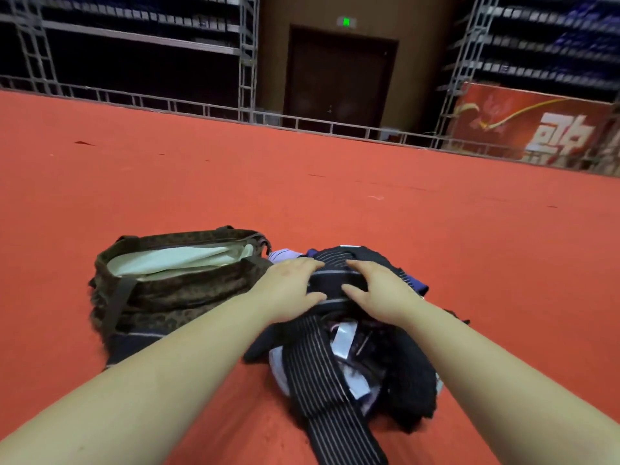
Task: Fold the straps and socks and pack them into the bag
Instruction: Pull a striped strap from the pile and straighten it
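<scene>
Red carpet (201,182) stretches to a metal railing (208,107); beyond it a red banner (536,125) carries large white characters I cannot read, and a green sign (347,21) glows above a dark door (339,78). My left hand (288,290) and right hand (382,290) press a folded striped strap (330,280) between them, fingers fairly straight, atop the dark pile of straps and socks (369,357). My open brown bag (174,276) sits just left.
</scene>
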